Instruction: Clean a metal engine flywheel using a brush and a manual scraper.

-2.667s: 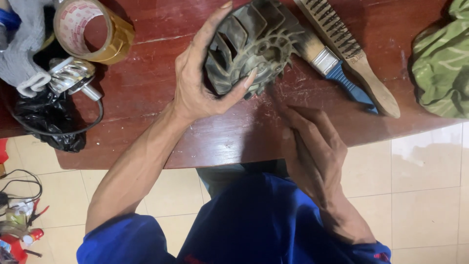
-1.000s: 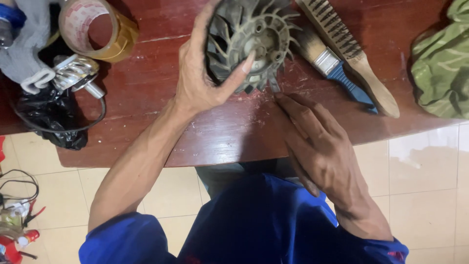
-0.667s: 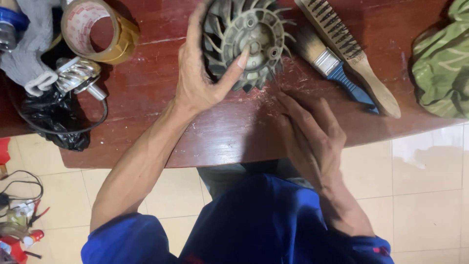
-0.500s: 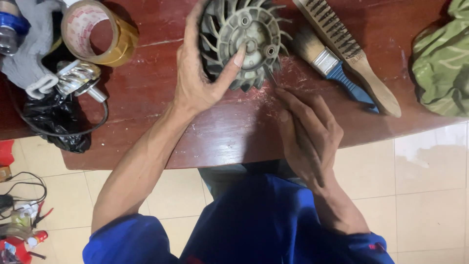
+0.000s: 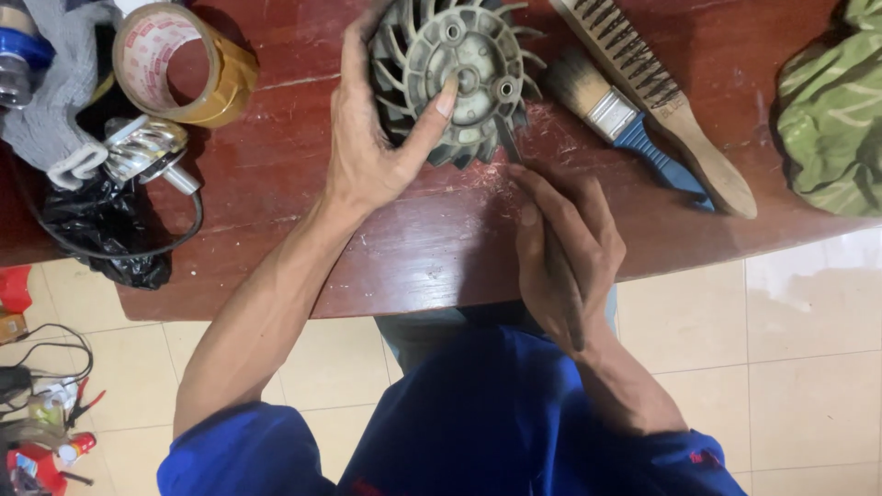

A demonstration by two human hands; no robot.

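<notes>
I see the left hand (image 5: pixel 372 152) wrapped around the fan wheel (image 5: pixel 455 78), a grey finned disc standing tilted on the table (image 5: pixel 303 220) near its far edge; the fingers curl over its left rim and the thumb presses on its hub face. My right hand (image 5: pixel 565 253) is closed around a thin dark tool (image 5: pixel 542 230), whose tip points up at the wheel's lower rim; whether it touches, I cannot tell. Just right of the wheel lie a paintbrush (image 5: pixel 625 124) with a blue handle and a wire brush (image 5: pixel 657 92), side by side. A tape roll (image 5: pixel 179 64) sits to the left, a green cloth (image 5: pixel 831 110) far right.
</notes>
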